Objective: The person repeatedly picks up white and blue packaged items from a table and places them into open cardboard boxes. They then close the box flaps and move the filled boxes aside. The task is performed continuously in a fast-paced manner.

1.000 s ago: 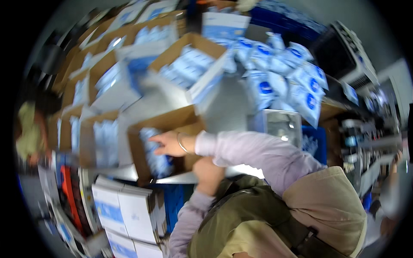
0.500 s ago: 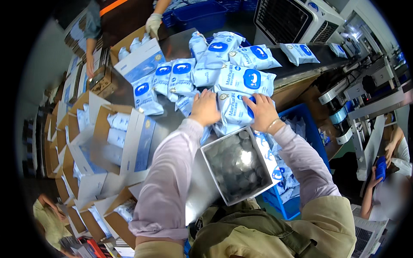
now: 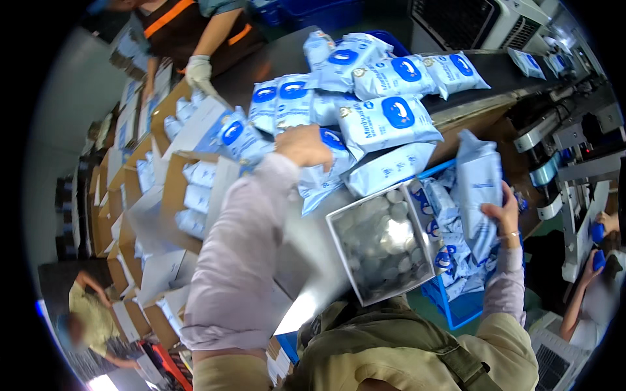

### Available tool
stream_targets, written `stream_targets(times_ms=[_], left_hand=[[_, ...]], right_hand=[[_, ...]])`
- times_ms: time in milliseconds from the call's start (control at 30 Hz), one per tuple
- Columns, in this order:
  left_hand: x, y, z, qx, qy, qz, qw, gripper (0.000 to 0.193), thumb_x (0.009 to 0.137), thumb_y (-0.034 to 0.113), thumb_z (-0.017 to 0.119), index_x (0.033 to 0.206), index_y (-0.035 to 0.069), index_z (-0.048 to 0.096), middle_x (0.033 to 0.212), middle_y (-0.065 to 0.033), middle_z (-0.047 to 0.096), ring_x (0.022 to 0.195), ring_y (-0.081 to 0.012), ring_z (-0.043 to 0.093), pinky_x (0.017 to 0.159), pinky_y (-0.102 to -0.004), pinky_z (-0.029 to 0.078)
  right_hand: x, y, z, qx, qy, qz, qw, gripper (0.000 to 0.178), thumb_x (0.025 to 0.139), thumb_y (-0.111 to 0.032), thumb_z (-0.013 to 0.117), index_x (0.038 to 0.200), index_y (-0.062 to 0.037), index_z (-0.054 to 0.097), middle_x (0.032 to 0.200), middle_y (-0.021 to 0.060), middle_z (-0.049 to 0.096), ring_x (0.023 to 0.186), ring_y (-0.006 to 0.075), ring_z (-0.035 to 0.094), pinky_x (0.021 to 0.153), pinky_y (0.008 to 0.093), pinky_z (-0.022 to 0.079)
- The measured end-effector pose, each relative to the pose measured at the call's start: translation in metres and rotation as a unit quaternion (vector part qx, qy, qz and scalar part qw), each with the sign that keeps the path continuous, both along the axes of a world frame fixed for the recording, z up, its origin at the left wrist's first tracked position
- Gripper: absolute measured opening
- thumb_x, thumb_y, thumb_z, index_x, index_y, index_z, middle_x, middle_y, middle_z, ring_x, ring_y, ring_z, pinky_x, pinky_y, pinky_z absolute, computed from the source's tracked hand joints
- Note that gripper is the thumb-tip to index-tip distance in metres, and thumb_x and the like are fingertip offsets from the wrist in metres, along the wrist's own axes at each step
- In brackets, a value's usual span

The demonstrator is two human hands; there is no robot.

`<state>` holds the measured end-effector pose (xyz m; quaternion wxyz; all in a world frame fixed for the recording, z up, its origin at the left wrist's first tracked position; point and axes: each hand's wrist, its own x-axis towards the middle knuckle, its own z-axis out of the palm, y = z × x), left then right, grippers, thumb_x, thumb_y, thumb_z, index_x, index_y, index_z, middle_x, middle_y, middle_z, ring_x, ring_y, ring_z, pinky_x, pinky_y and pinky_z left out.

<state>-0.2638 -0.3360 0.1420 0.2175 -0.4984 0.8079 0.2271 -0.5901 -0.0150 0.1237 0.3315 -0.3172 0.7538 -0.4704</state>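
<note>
My right hand [image 3: 503, 212] grips a light-blue soft wipes pack [image 3: 480, 189] by its side, holding it upright above a blue crate [image 3: 451, 314] of similar packs. On the metal table, my left hand [image 3: 304, 146] has its fingers curled over another wipes pack [image 3: 334, 159], with part of it hidden beneath. Just right of that lies a pack with its plain side up [image 3: 391, 169], and behind it one showing a blue logo [image 3: 390, 122]. Close to my body stands an open white box [image 3: 398, 290] of round, greyish discs.
More packs lie on a dark conveyor [image 3: 495, 98] at the back right. Open cartons [image 3: 173, 218] filled with packs crowd the left side. Across the table, a co-worker's gloved hand [image 3: 201, 73] is at a carton. A white air cooler [image 3: 515, 26] stands behind the conveyor.
My right hand has moved right, carrying a pack from the table to above the crate. My left hand stays among the packs. The co-worker has leaned in, and the view has shifted.
</note>
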Motion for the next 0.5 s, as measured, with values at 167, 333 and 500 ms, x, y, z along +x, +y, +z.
stream_targets(times_ms=[167,333,500], left_hand=[[0.196,0.079,0.082,0.136,0.374,0.278,0.874,0.088,0.057,0.014,0.070,0.138,0.000,0.038,0.124,-0.0201,0.055,0.116,-0.0316,0.052,0.097,-0.0357,0.042],[0.347,0.240,0.048,0.192,0.683,0.456,0.538,0.080,0.058,0.006,0.067,0.133,-0.004,0.041,0.120,-0.0173,0.057,0.110,-0.0292,0.056,0.098,-0.0360,0.042],[0.432,0.341,-0.019,-0.001,0.637,0.460,0.619,0.070,0.051,-0.006,0.063,0.120,-0.005,0.053,0.111,-0.0117,0.063,0.103,-0.0284,0.059,0.095,-0.0377,0.044]], right_hand=[[0.072,0.012,0.021,-0.141,-0.406,0.041,0.902,0.068,0.068,-0.017,0.067,0.128,0.0034,0.044,0.108,0.0174,0.061,0.095,0.0255,0.062,0.089,0.0343,0.048],[0.245,-0.028,0.043,-0.153,-0.515,0.203,0.818,0.059,0.073,-0.012,0.066,0.126,0.0027,0.045,0.108,0.0151,0.060,0.097,0.0250,0.061,0.086,0.0328,0.050],[0.441,-0.021,0.088,-0.201,-0.375,0.406,0.809,0.062,0.078,-0.019,0.070,0.129,0.0018,0.041,0.111,0.0139,0.057,0.098,0.0248,0.058,0.087,0.0321,0.046]])
